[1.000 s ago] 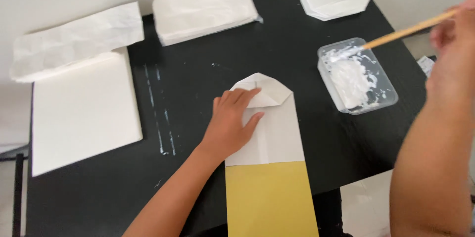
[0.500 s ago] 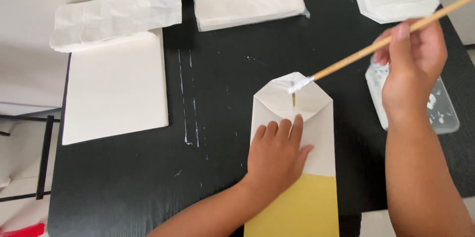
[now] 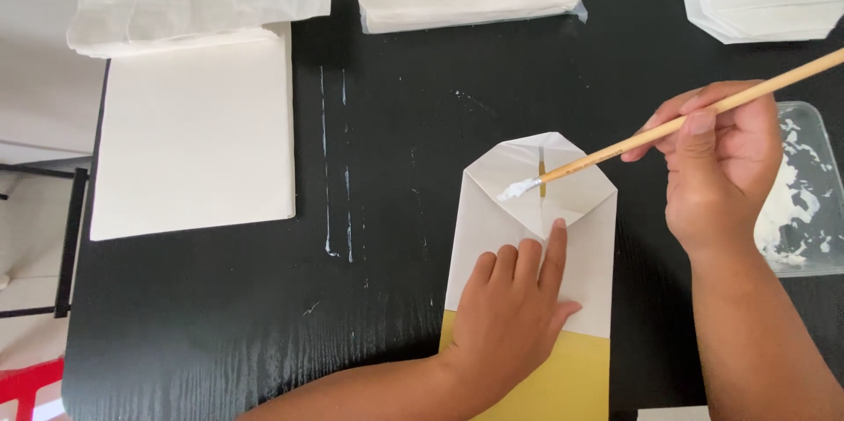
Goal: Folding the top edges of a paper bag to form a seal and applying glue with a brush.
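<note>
Left hand [image 3: 512, 314] flat on folded paper bag [image 3: 536, 236]; right hand [image 3: 721, 162] clamped on brush [image 3: 668, 127].

The brush [image 3: 668, 127] has been brought over from the glue tray [image 3: 804, 201] by the right hand [image 3: 716, 162], and its white tip is now laid on the folded flap of the bag [image 3: 532, 210]. The left hand [image 3: 514, 315] has been slid down from the flap onto the bag's lower white part.
</note>
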